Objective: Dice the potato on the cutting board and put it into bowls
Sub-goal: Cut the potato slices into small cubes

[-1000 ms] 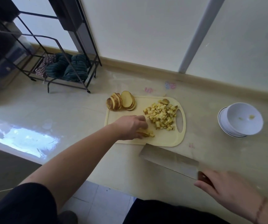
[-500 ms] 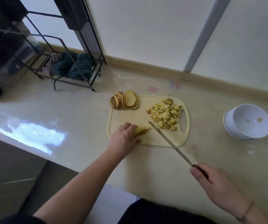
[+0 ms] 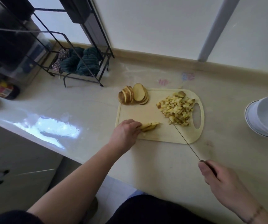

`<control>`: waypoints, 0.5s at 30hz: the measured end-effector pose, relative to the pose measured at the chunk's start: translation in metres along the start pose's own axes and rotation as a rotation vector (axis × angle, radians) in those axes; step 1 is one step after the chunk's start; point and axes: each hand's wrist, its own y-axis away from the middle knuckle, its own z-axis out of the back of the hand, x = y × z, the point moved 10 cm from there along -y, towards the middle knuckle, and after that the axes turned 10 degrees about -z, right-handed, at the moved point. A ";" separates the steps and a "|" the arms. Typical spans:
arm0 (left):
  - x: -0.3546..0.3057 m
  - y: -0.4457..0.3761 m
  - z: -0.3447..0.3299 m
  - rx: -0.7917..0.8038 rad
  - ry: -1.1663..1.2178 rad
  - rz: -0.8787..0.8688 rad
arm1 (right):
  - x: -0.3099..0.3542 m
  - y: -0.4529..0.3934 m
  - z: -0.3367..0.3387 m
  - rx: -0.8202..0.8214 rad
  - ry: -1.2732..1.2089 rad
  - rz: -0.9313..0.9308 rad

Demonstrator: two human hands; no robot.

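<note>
A black rack (image 3: pixel 75 50) with green cloths (image 3: pixel 81 63) stands at the far left. The left hand (image 3: pixel 125 133) holds a few potato strips (image 3: pixel 149 126) down on the board (image 3: pixel 139 113), fingers curled on them. Slices (image 3: pixel 133 94) sit at the board's far left corner. A pile of dice (image 3: pixel 176 109) lies by the handle hole. The right hand (image 3: pixel 218 178) grips the knife (image 3: pixel 185 139); its tip is at the dice. White bowls (image 3: pixel 265 115) sit far right.

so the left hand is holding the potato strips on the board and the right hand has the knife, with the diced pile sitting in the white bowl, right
Not quite. In the head view the diced pile lies on the cutting board, not in the white bowl. The left hand does hold the potato strips, and the right hand grips the knife.
</note>
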 end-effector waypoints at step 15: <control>-0.003 -0.046 -0.013 0.149 0.019 -0.077 | 0.003 -0.008 -0.020 0.014 -0.041 -0.030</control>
